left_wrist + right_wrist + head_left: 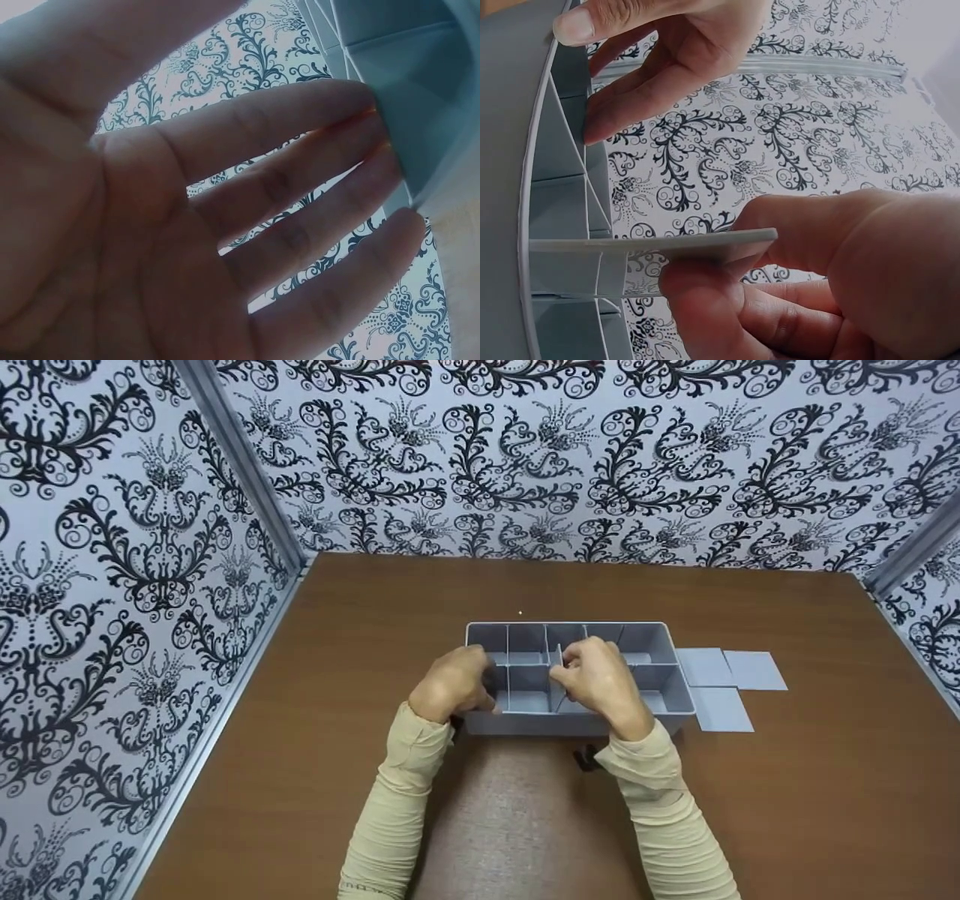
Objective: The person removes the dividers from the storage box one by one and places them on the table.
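A grey organizer box point(577, 725) with several compartments lies lengthwise across the table. My left hand point(452, 684) is at its left end, with nearly straight fingers point(285, 180) touching the end wall and the thumb resting on the front rim. My right hand point(598, 679) is over the middle of the box. Between thumb and fingers it pinches a thin grey divider panel point(667, 244), which stands upright and reaches to the front rim in the right wrist view. Whether its lower edge sits in a slot is hidden.
Three loose flat grey panels point(726, 709) lie on the brown table point(375, 607) against the right side of the box. Patterned walls point(525, 472) enclose the table at the back and sides. A small black object point(585, 758) shows beside the right wrist.
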{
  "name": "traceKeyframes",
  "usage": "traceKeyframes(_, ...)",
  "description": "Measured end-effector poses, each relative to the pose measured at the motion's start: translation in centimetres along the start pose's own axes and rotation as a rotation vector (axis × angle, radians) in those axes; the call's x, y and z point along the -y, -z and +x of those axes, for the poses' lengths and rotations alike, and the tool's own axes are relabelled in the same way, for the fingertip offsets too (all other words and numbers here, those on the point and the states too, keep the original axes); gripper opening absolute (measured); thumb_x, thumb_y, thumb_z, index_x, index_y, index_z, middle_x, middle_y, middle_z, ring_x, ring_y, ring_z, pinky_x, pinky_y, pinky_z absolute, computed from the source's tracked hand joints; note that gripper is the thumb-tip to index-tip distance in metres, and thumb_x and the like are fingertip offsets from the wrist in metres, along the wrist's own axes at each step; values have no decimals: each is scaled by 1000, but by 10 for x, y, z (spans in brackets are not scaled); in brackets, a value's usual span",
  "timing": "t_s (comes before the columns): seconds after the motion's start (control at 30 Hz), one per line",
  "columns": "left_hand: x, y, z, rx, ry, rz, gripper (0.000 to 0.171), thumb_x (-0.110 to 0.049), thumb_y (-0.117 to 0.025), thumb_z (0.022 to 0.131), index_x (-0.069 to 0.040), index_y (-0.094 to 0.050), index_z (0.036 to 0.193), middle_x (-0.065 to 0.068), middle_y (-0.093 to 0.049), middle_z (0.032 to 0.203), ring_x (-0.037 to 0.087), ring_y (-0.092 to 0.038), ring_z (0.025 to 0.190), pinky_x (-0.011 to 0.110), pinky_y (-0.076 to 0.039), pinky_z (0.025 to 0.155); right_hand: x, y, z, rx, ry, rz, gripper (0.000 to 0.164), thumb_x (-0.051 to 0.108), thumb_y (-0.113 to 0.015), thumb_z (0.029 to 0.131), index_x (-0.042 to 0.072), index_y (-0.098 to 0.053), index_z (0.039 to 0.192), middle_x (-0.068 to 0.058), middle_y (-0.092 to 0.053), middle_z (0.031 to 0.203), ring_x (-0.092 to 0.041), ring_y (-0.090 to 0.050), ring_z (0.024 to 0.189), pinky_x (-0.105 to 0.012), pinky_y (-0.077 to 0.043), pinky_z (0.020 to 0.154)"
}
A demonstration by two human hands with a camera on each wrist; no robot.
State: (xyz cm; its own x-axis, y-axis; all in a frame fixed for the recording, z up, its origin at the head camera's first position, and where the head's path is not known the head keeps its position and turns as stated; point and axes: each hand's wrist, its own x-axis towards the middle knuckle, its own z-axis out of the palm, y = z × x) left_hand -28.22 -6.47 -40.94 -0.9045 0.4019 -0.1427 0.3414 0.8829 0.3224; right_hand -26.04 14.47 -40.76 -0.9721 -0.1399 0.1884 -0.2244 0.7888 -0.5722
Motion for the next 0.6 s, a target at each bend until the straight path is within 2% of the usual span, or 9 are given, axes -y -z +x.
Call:
traceKeyframes(0.23,1,-2,1,3,3,-7,45,-24,-93,64,-6,-74,100,9,-67,97,27,-63,92,43,-52,86,0,1,-2,10,-15,8,16,12,-68,81,10,-70,65,3,-64,52,-10,-57,47,-31,-46,55)
traceKeyframes(0.6,0,0,0,2,7,-12,43,-24,-93,64,-8,-75,99,7,-67,96,26,-63,92,42,-53,86,0,3,-2,10,-21,26,12,11,-67,82,8,-72,72,2,-66,54,-10,-58,46,-30,-48,55)
